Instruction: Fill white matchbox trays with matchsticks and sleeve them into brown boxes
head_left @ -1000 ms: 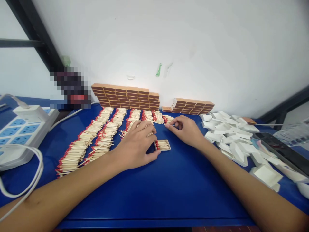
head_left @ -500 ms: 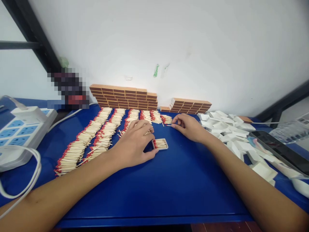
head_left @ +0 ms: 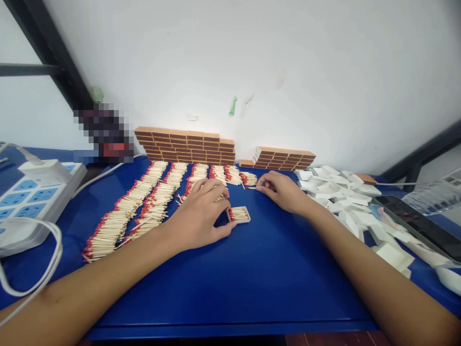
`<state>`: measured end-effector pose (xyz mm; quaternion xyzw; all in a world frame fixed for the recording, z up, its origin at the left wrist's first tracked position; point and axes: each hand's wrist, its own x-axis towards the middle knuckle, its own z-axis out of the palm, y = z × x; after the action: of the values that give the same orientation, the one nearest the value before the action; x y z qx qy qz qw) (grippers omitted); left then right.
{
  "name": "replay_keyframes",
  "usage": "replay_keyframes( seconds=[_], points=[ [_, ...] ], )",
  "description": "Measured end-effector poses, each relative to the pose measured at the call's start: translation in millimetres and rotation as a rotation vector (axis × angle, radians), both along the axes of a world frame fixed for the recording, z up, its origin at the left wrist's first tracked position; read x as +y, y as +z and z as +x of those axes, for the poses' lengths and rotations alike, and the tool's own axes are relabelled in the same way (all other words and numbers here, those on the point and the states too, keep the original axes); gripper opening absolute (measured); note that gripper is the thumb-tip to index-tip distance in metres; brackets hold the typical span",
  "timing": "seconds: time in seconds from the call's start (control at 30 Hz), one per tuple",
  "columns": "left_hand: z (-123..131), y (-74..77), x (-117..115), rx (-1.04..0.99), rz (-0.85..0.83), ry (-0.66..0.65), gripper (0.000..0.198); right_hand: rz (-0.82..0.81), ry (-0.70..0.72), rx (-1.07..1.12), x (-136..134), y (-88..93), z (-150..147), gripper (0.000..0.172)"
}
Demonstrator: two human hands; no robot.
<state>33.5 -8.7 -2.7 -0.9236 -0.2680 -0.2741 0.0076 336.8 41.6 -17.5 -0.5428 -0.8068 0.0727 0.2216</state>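
A small white matchbox tray [head_left: 244,222] with red-headed matches [head_left: 238,215] in it lies on the blue table. The thumb and fingers of my left hand [head_left: 203,214] close on the tray's left end, over part of the match rows. My right hand [head_left: 281,191] is beyond the tray, to its right, with thumb and forefinger pinched on the plain end of a single match [head_left: 251,188]. That match lies just in front of the smallest match pile [head_left: 249,178]. Several long rows of matches [head_left: 118,211] spread out on the left.
Brown matchbox sleeves are stacked along the wall in a left stack [head_left: 187,146] and a right stack [head_left: 284,157]. White trays [head_left: 334,192] heap up at right, beside a phone [head_left: 419,223]. A power strip [head_left: 39,197] with a white cable [head_left: 54,254] occupies the left side.
Almost nothing differs. Both hands keep their places, and the view shifts very slightly.
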Motion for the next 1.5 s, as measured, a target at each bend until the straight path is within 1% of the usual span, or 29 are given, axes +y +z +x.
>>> replay_keyframes(
  seconds=[0.13, 0.27, 0.37, 0.5, 0.67, 0.73, 0.8, 0.87, 0.97, 1.03, 1.1, 1.2, 1.33, 1.5],
  points=[
    [-0.7, -0.4, 0.6, -0.009, 0.004, 0.001, 0.020, -0.020, 0.010, -0.008, -9.0, 7.2, -8.4, 0.017],
    [-1.5, -1.8, 1.9, -0.002, 0.023, 0.021, 0.022, -0.041, 0.084, 0.023, -29.2, 22.0, -24.2, 0.020],
    [-1.6, -2.4, 2.3, -0.013, 0.025, 0.028, 0.022, -0.087, 0.138, 0.045, -45.4, 30.4, -35.6, 0.020],
    [-1.0, -1.3, 2.3, -0.013, 0.014, 0.023, 0.022, -0.163, 0.224, 0.043, -60.0, 32.1, -46.9, 0.017],
    [-1.1, 0.3, 2.6, -0.022, 0.007, 0.015, 0.022, -0.195, 0.257, 0.071, -67.5, 33.7, -54.4, 0.015],
    [-1.2, 0.6, 2.6, -0.018, 0.000, 0.015, 0.021, -0.186, 0.250, 0.091, -65.8, 35.5, -53.5, 0.016],
    [-1.1, 0.5, 2.4, -0.012, -0.005, 0.016, 0.021, -0.142, 0.196, 0.121, -59.7, 34.6, -49.2, 0.018],
    [-1.0, 0.0, 1.9, -0.017, -0.007, 0.006, 0.021, -0.047, 0.080, 0.143, -49.4, 29.3, -42.5, 0.019],
    [-0.5, -1.1, 1.1, -0.029, -0.013, -0.021, 0.020, 0.105, -0.138, 0.127, -30.2, 15.4, -32.3, 0.019],
    [-0.2, -1.7, 0.6, -0.021, -0.019, -0.034, 0.020, 0.144, -0.203, 0.102, -19.2, 6.6, -27.9, 0.022],
    [0.1, -2.0, 0.4, -0.011, -0.024, -0.040, 0.021, 0.132, -0.180, 0.076, -11.8, 0.7, -25.4, 0.020],
    [0.1, -2.4, 0.6, -0.020, -0.020, -0.036, 0.020, 0.076, -0.109, 0.027, -7.5, -2.6, -22.4, 0.014],
    [0.2, -3.1, 1.3, -0.031, -0.016, -0.032, 0.019, 0.017, -0.062, 0.007, -5.9, -3.4, -17.1, 0.014],
    [0.2, -4.4, 1.5, -0.022, -0.005, -0.037, 0.021, 0.027, 0.025, 0.035, 0.2, -5.9, -13.6, 0.010]
  ],
)
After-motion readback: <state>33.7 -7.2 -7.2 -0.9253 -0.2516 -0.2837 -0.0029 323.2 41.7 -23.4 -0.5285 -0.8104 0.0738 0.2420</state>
